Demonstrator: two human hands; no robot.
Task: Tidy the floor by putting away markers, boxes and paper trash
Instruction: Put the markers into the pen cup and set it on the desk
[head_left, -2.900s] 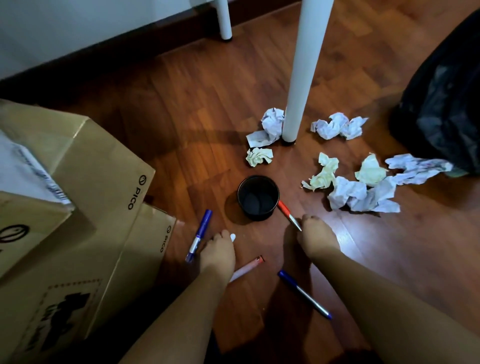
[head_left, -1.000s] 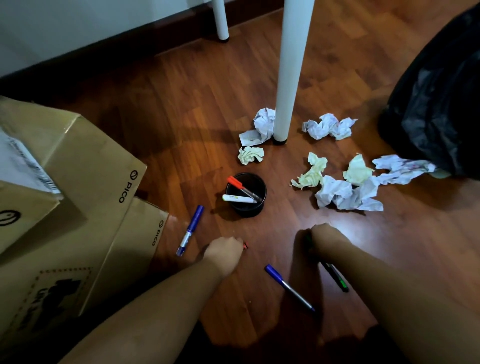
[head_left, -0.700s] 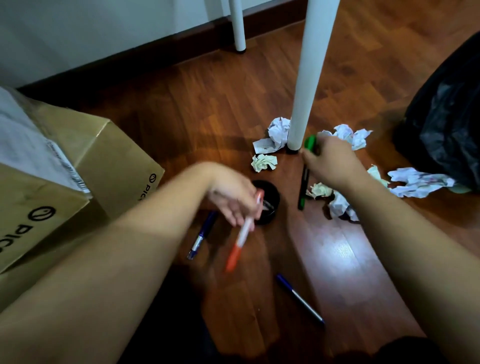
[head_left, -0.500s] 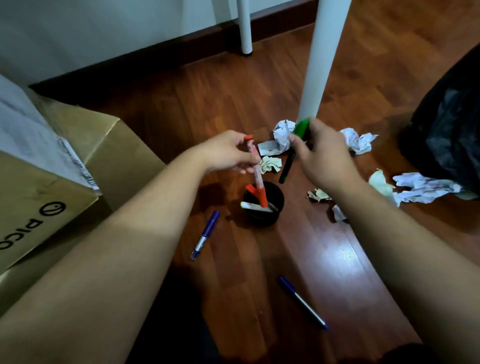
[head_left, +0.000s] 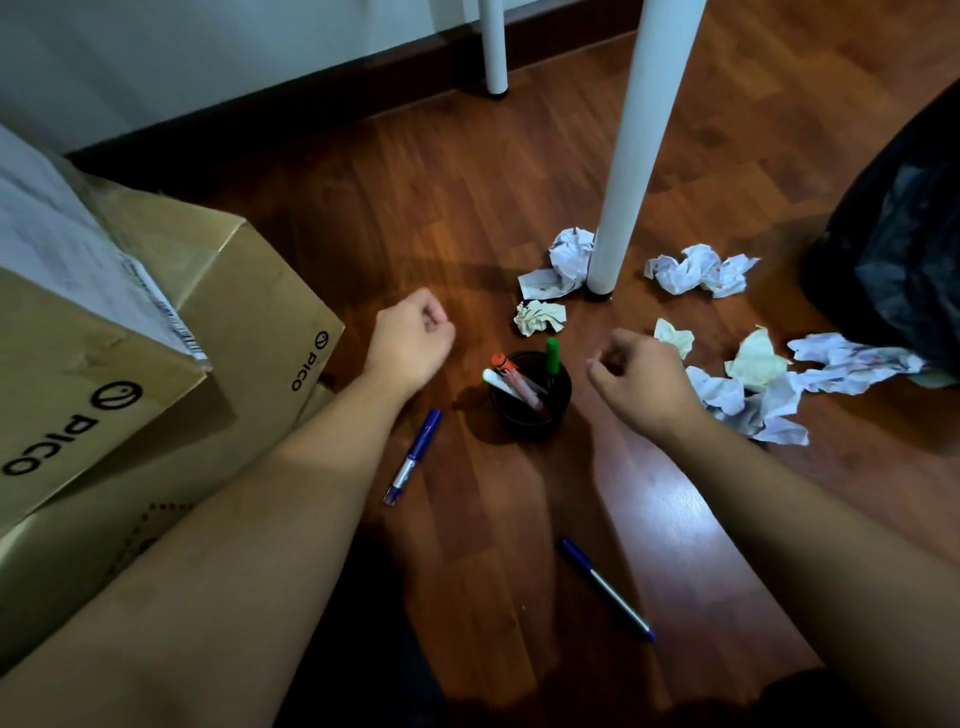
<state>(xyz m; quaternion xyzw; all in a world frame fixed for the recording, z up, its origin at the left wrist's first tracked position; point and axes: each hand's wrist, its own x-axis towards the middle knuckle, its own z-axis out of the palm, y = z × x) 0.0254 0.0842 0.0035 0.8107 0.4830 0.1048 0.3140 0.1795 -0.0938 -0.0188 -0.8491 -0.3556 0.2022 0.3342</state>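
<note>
A black cup (head_left: 530, 421) stands on the wooden floor and holds several markers: red-capped ones, a white one and a green one (head_left: 552, 356). My left hand (head_left: 410, 340) hovers to the cup's left, fingers curled, holding nothing. On the cup's right my right hand (head_left: 636, 382) is loosely curled and holds nothing. One blue marker (head_left: 413, 454) lies on the floor left of the cup. A second blue marker (head_left: 605, 590) lies nearer to me. Crumpled paper (head_left: 685, 270) is scattered around the white table leg. Brown cardboard boxes (head_left: 145, 322) stand at the left.
A white table leg (head_left: 631, 156) rises just behind the cup, a second leg (head_left: 492, 47) by the wall. A black rubbish bag (head_left: 904, 249) sits at the right edge. More crumpled paper (head_left: 753, 384) lies between my right hand and the bag.
Both hands have let go of their markers: the red one and the green one now stand in the cup. Both hands have drawn back to either side of it.
</note>
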